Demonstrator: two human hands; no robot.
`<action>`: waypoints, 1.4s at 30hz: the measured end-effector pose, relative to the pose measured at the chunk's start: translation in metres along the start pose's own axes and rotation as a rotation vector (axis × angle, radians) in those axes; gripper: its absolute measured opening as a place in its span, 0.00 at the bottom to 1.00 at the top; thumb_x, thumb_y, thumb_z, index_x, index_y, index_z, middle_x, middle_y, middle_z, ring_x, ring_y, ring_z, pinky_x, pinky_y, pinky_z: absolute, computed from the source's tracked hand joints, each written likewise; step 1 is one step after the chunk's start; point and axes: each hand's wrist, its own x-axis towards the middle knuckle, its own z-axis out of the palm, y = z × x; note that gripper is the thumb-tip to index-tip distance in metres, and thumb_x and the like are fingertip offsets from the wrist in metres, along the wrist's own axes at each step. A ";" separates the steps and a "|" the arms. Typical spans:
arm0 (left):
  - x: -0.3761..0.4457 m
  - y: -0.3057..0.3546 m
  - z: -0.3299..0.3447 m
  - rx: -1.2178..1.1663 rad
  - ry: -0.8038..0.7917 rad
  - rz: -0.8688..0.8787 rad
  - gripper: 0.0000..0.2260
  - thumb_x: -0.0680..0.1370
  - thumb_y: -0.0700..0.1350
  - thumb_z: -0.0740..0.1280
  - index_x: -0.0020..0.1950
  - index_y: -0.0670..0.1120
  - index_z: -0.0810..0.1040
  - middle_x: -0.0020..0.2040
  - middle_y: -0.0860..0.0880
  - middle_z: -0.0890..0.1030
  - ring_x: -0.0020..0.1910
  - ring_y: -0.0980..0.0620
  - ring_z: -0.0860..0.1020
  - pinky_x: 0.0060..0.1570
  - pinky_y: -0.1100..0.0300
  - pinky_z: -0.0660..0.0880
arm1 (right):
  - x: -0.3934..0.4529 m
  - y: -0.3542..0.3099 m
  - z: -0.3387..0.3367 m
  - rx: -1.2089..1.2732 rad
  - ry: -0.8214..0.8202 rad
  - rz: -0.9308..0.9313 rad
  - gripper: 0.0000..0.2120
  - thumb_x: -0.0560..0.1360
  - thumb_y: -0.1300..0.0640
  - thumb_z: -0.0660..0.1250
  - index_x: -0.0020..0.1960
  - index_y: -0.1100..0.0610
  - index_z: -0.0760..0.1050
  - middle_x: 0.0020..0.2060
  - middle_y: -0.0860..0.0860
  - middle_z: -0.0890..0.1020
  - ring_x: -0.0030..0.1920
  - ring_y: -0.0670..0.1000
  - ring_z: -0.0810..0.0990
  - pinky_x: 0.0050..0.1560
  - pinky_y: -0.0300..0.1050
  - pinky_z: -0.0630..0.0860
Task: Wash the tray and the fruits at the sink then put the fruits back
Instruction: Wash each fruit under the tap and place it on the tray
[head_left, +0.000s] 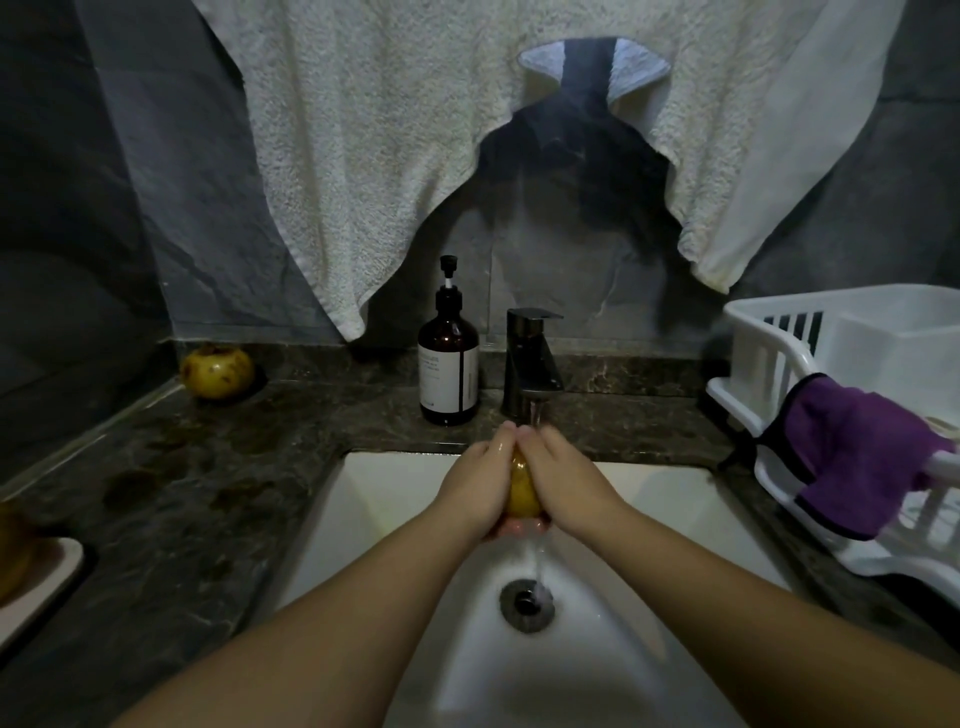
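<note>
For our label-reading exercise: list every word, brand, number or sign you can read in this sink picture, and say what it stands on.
Pump bottle: its white label carries lines of print, too small and blurred to read.
Faucet, dish rack, purple cloth, towel: no writing visible.
So no text can be quoted from this picture.

The fruit (522, 488) is yellow. The soap bottle (448, 364) is brown with a black pump. The cloth (862, 457) is purple. The sink (649, 488) is white. The countertop (208, 467) is dark and speckled.
</note>
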 end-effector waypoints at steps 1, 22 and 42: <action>-0.003 0.001 -0.002 -0.027 -0.049 -0.061 0.27 0.82 0.70 0.52 0.66 0.53 0.76 0.44 0.44 0.83 0.37 0.48 0.82 0.36 0.57 0.78 | -0.001 0.002 0.000 -0.092 0.023 -0.072 0.17 0.82 0.34 0.52 0.60 0.42 0.73 0.51 0.50 0.79 0.47 0.51 0.81 0.40 0.50 0.81; -0.022 0.008 -0.007 -0.208 -0.170 -0.301 0.28 0.79 0.73 0.59 0.67 0.53 0.76 0.56 0.38 0.83 0.43 0.44 0.87 0.31 0.59 0.80 | -0.011 0.008 -0.015 -0.068 -0.084 -0.139 0.25 0.76 0.36 0.68 0.71 0.39 0.69 0.62 0.48 0.76 0.59 0.49 0.78 0.59 0.53 0.81; -0.013 0.006 -0.008 -0.612 -0.200 -0.300 0.16 0.80 0.55 0.69 0.60 0.44 0.79 0.52 0.39 0.83 0.52 0.40 0.83 0.38 0.56 0.82 | -0.014 0.015 -0.036 -0.211 0.058 -0.319 0.22 0.67 0.37 0.78 0.54 0.34 0.70 0.55 0.35 0.71 0.55 0.39 0.72 0.46 0.36 0.71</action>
